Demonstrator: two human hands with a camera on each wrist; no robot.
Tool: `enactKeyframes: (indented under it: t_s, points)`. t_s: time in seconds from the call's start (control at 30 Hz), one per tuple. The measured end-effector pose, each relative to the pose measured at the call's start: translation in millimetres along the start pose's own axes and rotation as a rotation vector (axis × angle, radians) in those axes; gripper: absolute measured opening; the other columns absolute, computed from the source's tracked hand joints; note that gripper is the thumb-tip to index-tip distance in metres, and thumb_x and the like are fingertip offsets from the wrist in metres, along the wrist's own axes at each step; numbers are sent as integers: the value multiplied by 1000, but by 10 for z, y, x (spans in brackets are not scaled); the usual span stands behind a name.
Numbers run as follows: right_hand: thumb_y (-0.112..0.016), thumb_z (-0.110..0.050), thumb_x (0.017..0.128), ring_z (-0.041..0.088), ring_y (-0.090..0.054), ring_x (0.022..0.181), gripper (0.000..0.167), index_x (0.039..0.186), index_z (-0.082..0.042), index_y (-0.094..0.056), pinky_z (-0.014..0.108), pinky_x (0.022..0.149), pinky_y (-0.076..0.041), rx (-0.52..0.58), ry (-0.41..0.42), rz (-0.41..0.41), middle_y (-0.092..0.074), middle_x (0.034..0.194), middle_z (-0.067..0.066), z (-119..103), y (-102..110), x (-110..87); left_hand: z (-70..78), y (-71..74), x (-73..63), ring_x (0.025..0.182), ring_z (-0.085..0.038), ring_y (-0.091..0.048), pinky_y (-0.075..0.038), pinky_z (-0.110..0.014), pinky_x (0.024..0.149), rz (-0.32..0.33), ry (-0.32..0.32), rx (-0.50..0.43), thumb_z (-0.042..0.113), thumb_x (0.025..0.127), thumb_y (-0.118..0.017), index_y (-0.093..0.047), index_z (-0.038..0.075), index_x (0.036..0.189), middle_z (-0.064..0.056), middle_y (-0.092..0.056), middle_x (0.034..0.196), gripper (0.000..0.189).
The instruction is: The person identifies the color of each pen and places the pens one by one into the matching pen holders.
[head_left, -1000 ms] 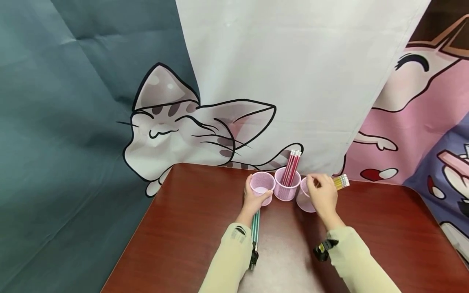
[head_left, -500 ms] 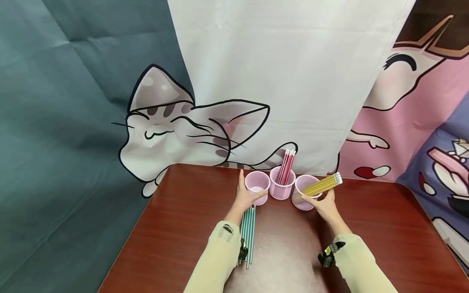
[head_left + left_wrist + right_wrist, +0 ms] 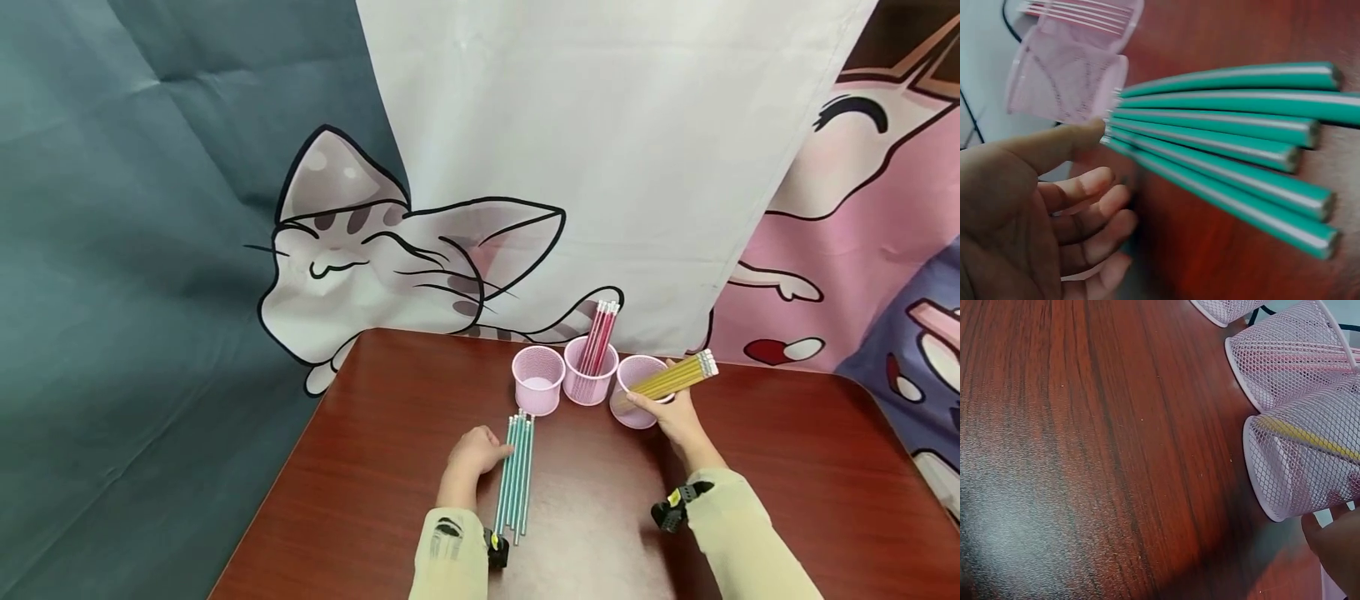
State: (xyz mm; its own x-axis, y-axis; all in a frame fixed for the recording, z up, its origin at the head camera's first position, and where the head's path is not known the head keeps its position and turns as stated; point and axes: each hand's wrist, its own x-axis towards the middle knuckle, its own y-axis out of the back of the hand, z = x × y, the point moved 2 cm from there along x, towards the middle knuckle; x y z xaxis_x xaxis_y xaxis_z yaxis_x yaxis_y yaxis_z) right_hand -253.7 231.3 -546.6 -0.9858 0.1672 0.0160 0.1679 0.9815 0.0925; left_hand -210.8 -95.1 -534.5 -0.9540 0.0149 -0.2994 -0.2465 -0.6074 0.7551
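Observation:
My left hand (image 3: 474,454) is beside a row of green pencils (image 3: 516,479) lying on the table. In the left wrist view its fingers are loosely bent, and the thumb (image 3: 1075,145) is at the pencils' white-tipped ends; whether it touches them I cannot tell. With thumb and fingers on either side, my right hand (image 3: 682,425) grips the rightmost pink mesh cup (image 3: 632,412). Yellow pencils (image 3: 675,379) lean out of that cup to the right. The right wrist view shows the cup's mesh side (image 3: 1310,456) and only part of the hand (image 3: 1338,547).
The middle pink mesh cup (image 3: 588,391) holds red pencils (image 3: 600,337) standing up. To its left is another mesh cup (image 3: 538,393) with nothing seen inside. All stand near the back edge of the brown table (image 3: 360,467), before a printed cloth (image 3: 585,150).
My left hand has let go of the left cup and come down to the green pencils. The right hand has left the yellow pencils, now leaning in the right cup, and taken hold of that cup.

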Motion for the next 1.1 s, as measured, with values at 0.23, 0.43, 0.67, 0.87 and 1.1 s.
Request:
enactKeyframes:
  t_s: [0.23, 0.43, 0.67, 0.87, 1.1]
  points:
    - [-68, -3, 81, 26, -20, 130, 98, 147, -12, 3, 36, 109, -13, 28, -80, -11, -17, 145, 18, -24, -26, 13, -112, -90, 41, 60, -17, -48, -39, -33, 55, 3, 51, 24, 42, 78, -71, -55, 12, 68, 1, -52, 65, 35]
    - [-68, -4, 81, 26, -19, 131, 98, 147, -12, 5, 36, 109, -12, 36, -85, -12, -15, 146, 18, -49, -23, 12, -134, -66, 82, 60, -15, -47, -40, -31, 55, -39, 6, 33, 37, 77, -73, -55, 12, 66, 1, -51, 64, 33]
    - [-68, -7, 81, 26, -19, 130, 98, 147, -13, 4, 36, 109, -12, 42, -103, -17, -16, 145, 18, -62, -33, 5, -151, -44, 98, 59, -15, -47, -42, -30, 57, -37, -22, 52, 30, 77, -72, -56, 11, 62, 2, -52, 62, 28]
    - [-69, -7, 81, 26, -19, 130, 97, 147, -13, 2, 36, 109, -12, 45, -114, -7, -17, 145, 18, -62, -34, -3, -131, -74, 124, 56, -18, -47, -43, -34, 55, -33, -58, 155, 27, 74, -67, -57, 9, 58, -2, -55, 61, 26]
    - [-68, -7, 82, 25, -19, 130, 97, 147, -14, 2, 36, 109, -13, 36, -115, -4, -17, 145, 18, -63, -14, -19, -92, -109, 139, 65, -23, -54, -48, -41, 63, -32, -46, 209, 34, 71, -71, -63, 3, 74, -12, -63, 79, 32]
